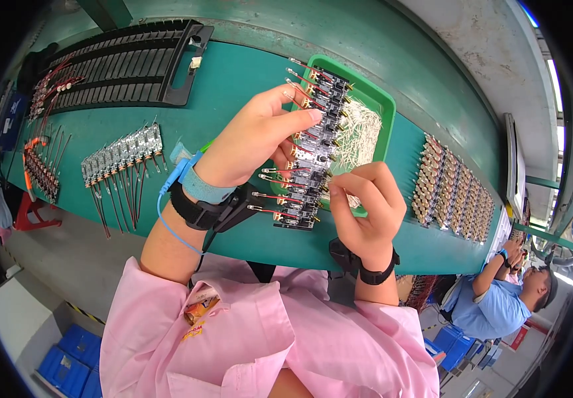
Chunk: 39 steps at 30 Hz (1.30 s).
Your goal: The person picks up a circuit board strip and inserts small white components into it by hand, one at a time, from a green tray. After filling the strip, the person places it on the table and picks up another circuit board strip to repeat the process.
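The left hand (253, 136) steadies a long strip of circuit boards (313, 152), fingers spread along its edge. The strip's long axis runs away from the person. The right hand (365, 205), fingers pinched shut, works at the strip's near right side, by the green tray (384, 103).

Long black strip of small circuit boards (313, 142) partly hidden behind left hand (253, 136); item pinched in right hand (366, 205) too small to tell; green plastic tray (374, 93) part-covered.
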Available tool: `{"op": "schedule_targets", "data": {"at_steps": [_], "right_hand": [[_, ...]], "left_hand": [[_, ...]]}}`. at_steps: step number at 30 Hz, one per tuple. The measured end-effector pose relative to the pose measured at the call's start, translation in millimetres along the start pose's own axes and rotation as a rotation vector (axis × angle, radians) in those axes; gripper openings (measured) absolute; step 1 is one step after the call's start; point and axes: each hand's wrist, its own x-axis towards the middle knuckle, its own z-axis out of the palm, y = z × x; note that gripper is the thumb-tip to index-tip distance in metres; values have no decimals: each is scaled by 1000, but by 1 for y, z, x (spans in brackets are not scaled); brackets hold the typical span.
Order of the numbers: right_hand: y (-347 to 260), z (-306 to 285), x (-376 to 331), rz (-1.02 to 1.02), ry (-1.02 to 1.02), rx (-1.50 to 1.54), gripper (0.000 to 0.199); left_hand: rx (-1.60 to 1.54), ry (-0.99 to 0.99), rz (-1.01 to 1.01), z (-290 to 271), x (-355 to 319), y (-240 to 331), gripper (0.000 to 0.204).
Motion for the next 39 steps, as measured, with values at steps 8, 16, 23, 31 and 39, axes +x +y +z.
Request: {"op": "schedule_targets", "data": {"at_steps": [8,16,23,31,39], "right_hand": [[0,-1,1,110,-7,122,13],[6,-2,0,326,-51,335,11],[12,0,0,409,-117,460,9],[14,-4,0,436,-89,481,7],[7,-7,-2,390,-71,558,7]], "left_hand": [[-7,0,5,0,0,0,24],[-15,6,-1,1,2,-2,23],[-13,3,3,-1,3,-6,21],[-21,63,-13,-1,2,-1,19],[-9,68,-8,-4,4,-6,19]]}}
